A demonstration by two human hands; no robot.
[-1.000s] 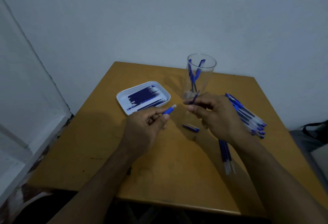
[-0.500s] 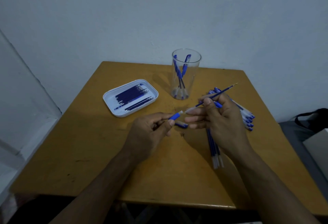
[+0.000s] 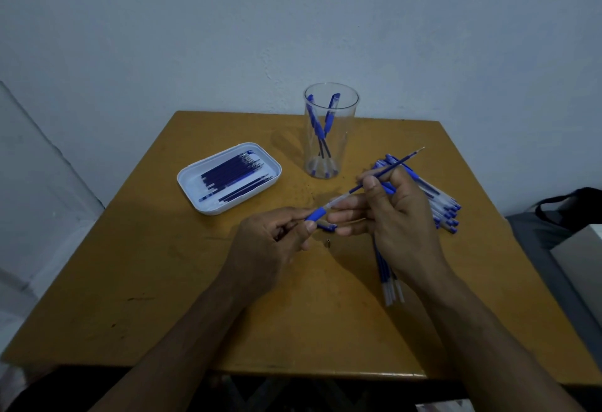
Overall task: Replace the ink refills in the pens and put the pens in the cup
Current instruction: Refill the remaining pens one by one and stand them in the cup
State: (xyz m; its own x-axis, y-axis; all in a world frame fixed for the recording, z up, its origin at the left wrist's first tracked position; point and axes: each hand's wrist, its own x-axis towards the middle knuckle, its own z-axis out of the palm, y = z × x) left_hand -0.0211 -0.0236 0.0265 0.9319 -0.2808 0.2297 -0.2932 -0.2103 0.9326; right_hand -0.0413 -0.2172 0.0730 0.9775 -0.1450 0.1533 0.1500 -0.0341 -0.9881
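Note:
My left hand [image 3: 272,247] pinches a pen barrel [image 3: 315,215] by its blue grip. My right hand [image 3: 402,219] holds a dark blue ink refill [image 3: 392,165] slanting up to the right, tip away from me; its clear tail end touches the barrel's open mouth. A small blue part [image 3: 388,188] is tucked under the right fingers. The clear cup [image 3: 349,124] stands at the back of the table, just behind my hands, with two blue pens [image 3: 321,133] in it. A white tray [image 3: 192,198] of refills [image 3: 233,173] lies at the left.
A pile of blue-capped pens [image 3: 446,208] lies right of my right hand. A few loose refills [image 3: 389,281] lie under my right wrist. A blue cap [image 3: 327,226] and a tiny metal piece [image 3: 328,243] rest between my hands on the wooden table [image 3: 163,281].
My hands have come together. The right hand has swung the refill so its tip points up and right and its tail meets the barrel in my left hand.

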